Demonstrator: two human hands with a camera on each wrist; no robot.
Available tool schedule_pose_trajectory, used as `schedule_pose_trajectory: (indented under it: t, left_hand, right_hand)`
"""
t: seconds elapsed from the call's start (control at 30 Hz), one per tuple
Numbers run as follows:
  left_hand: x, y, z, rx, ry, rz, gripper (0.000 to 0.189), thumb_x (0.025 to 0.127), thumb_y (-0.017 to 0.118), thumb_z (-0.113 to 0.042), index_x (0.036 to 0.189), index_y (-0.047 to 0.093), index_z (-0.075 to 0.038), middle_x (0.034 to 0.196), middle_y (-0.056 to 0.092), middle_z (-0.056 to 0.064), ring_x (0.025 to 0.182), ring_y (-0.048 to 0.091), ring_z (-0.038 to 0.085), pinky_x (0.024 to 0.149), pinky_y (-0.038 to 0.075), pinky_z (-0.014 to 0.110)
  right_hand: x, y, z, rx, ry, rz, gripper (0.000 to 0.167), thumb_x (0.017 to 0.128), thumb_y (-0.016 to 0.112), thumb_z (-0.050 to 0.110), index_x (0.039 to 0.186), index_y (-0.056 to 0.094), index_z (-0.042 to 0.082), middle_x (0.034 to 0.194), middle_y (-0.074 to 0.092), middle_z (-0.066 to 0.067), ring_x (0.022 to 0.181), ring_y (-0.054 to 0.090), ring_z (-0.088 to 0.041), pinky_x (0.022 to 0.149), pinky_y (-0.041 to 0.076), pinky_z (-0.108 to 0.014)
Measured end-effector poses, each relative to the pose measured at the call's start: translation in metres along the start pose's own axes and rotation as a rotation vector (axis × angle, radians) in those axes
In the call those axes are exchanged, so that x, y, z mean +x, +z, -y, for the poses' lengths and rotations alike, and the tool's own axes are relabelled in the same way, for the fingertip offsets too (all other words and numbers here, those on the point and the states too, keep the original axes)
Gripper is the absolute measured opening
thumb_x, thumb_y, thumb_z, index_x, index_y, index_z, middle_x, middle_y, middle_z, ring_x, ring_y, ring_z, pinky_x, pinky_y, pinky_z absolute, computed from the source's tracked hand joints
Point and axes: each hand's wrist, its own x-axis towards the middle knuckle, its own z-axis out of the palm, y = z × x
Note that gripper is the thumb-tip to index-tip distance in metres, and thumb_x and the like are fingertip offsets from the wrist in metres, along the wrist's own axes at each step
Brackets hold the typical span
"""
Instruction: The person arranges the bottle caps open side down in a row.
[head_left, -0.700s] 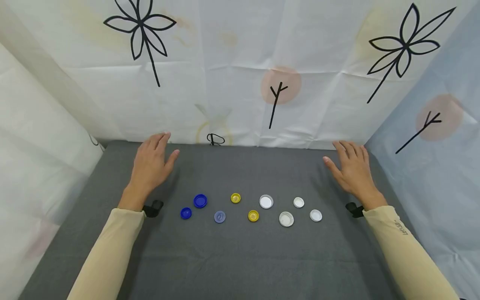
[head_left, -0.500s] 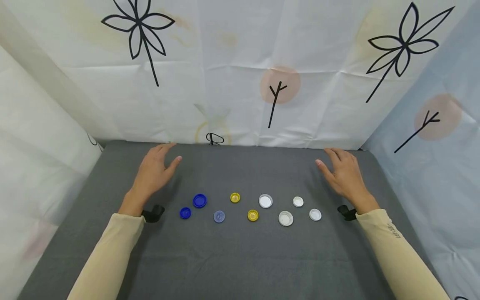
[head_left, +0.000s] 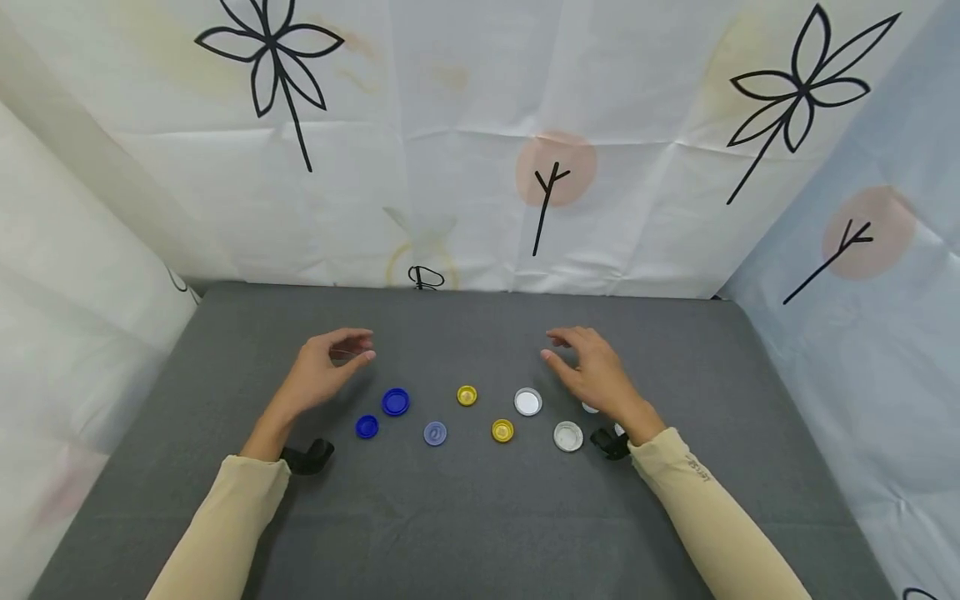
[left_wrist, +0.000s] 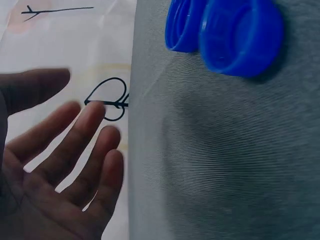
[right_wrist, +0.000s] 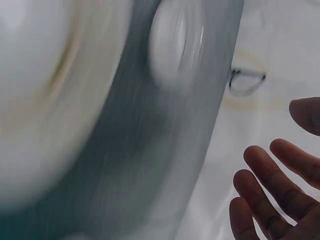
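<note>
Bottle caps lie in two loose rows on the grey cloth. Toward the left are a larger dark blue cap (head_left: 395, 402), a smaller dark blue cap (head_left: 367, 427) and a pale blue cap (head_left: 435, 432). Two yellow caps (head_left: 467, 395) lie mid-table, then white caps (head_left: 528, 402) to the right. My left hand (head_left: 322, 371) hovers behind the blue caps, fingers loosely bent and holding nothing. Above the white caps hangs my right hand (head_left: 596, 375), also holding nothing; its wrist and forearm partly cover two small white caps. A white cap (right_wrist: 175, 45) looks blurred in the right wrist view.
White printed curtains (head_left: 450, 167) stand along the back and both sides of the grey table (head_left: 450, 525). Black straps (head_left: 307, 457) with cameras sit on the wrists. Bare cloth lies in front of the caps and behind them.
Both hands have come nearer and lower, from the table's back edge toward the caps. The right hand has moved far leftward, over the white caps. The caps have stayed in place.
</note>
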Motion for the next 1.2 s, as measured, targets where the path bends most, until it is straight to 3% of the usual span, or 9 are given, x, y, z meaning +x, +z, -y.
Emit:
schedule_pose_trajectory:
  t: [0.33, 0.5, 0.87, 1.2]
  left_hand:
    - [-0.016, 0.015, 0.016, -0.057, -0.019, 0.174, 0.037, 0.095, 0.075, -0.017, 0.126, 0.067, 0.001, 0.108, 0.072, 0.007, 0.098, 0.065, 0.021, 0.086, 0.053, 0.039]
    - [-0.021, 0.02, 0.019, -0.071, -0.03, 0.203, 0.041, 0.091, 0.079, -0.019, 0.125, 0.067, 0.001, 0.109, 0.072, 0.008, 0.1, 0.064, 0.023, 0.089, 0.051, 0.043]
    - [-0.027, 0.024, 0.018, -0.049, -0.037, 0.23, 0.048, 0.085, 0.085, -0.021, 0.125, 0.068, -0.001, 0.11, 0.071, 0.006, 0.099, 0.062, 0.023, 0.087, 0.05, 0.043]
    - [-0.025, 0.024, 0.02, -0.051, -0.034, 0.274, 0.045, 0.084, 0.086, -0.02, 0.121, 0.069, -0.001, 0.109, 0.07, 0.005, 0.097, 0.061, 0.022, 0.086, 0.05, 0.04]
  right_hand:
    - [0.022, 0.061, 0.049, 0.183, -0.076, 0.215, 0.037, 0.097, 0.072, 0.024, 0.128, 0.067, 0.003, 0.119, 0.067, -0.011, 0.11, 0.063, -0.027, 0.093, 0.05, -0.046]
    - [0.029, 0.085, 0.068, 0.241, -0.094, 0.308, 0.037, 0.095, 0.075, 0.022, 0.127, 0.068, 0.004, 0.119, 0.068, -0.009, 0.111, 0.063, -0.024, 0.096, 0.05, -0.042]
    - [0.048, 0.113, 0.115, 0.153, -0.109, 0.424, 0.042, 0.088, 0.082, 0.029, 0.124, 0.073, 0.009, 0.111, 0.072, -0.002, 0.104, 0.062, -0.018, 0.096, 0.045, -0.036]
    - [0.049, 0.129, 0.136, 0.002, -0.074, 0.428, 0.047, 0.082, 0.087, 0.04, 0.123, 0.075, 0.019, 0.108, 0.067, 0.004, 0.101, 0.056, -0.015, 0.088, 0.042, -0.037]
